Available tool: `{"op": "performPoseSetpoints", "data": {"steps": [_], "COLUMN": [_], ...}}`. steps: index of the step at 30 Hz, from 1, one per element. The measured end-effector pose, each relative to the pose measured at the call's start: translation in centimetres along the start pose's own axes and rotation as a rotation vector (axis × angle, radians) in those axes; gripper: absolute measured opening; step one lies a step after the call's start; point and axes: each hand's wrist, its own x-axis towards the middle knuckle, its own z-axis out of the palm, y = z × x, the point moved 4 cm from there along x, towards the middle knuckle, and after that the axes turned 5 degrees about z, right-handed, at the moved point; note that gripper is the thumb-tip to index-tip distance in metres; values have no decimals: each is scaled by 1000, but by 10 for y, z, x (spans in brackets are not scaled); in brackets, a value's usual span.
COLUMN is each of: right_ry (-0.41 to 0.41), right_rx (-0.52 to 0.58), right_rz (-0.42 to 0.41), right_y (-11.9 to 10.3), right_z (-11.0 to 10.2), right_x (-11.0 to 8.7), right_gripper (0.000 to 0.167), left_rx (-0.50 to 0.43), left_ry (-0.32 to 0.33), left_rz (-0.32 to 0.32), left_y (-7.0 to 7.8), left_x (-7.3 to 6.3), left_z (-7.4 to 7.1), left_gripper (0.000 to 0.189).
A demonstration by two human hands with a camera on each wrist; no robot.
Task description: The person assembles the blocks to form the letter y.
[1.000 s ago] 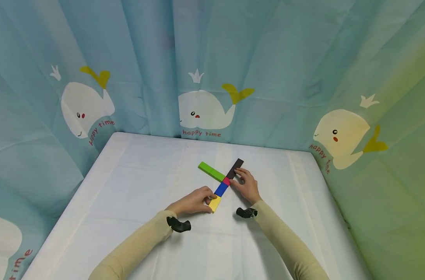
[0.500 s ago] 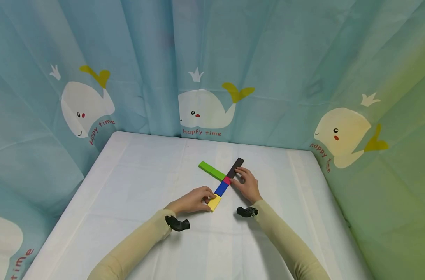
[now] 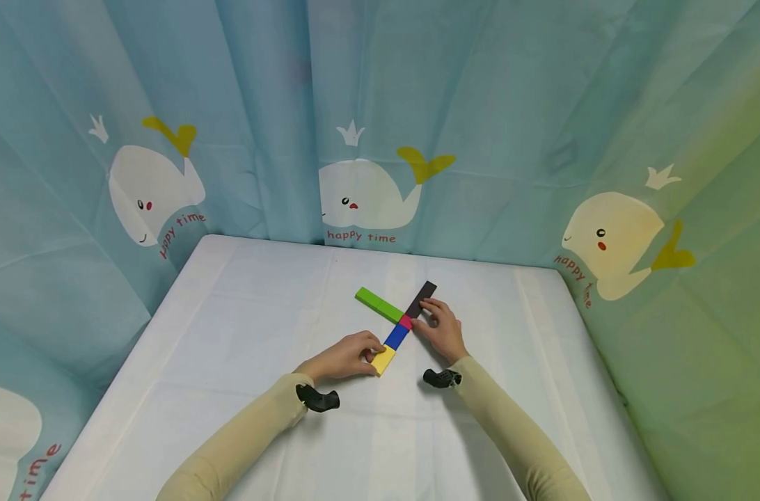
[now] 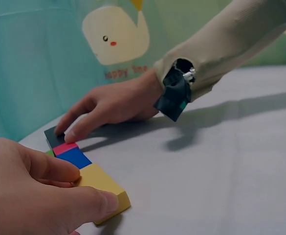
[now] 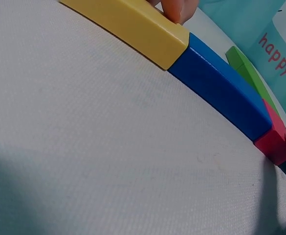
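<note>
The left hand [image 3: 345,356] pinches a yellow block [image 3: 383,362] between thumb and fingers, low on the white surface. One end of that block meets a blue block [image 5: 221,83]. Past the blue one comes a small pink-red block [image 5: 275,137], then a black bar [image 3: 425,292], all in one slanting line. A green bar [image 3: 378,305], with a seam across it, branches left from the pink-red block. The right hand [image 3: 441,332] rests at the line's right side, its thumb touching the pink-red block and a fingertip on the black bar.
The blocks lie on a table with a white cloth [image 3: 230,313]. Blue-green curtains [image 3: 493,139] with printed whales stand along the back and sides. A black wrist mount [image 3: 317,399] sticks out from each sleeve.
The left hand and the yellow block have shifted very slightly away from the person, toward the blue block. The right hand stays in place.
</note>
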Motion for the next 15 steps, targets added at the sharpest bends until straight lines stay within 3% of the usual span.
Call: {"op": "performPoseSetpoints", "data": {"steps": [15], "right_ry": [-8], "right_rx": [2], "right_rz": [11], "right_y": [-4], "right_z": [-3], "right_x": [-1], "right_gripper": [54], "left_rx": [26], "left_ry": [3], "left_rz": [0], "left_y": [-3], "left_x": [1], "left_z": [3], "left_gripper": [40]}}
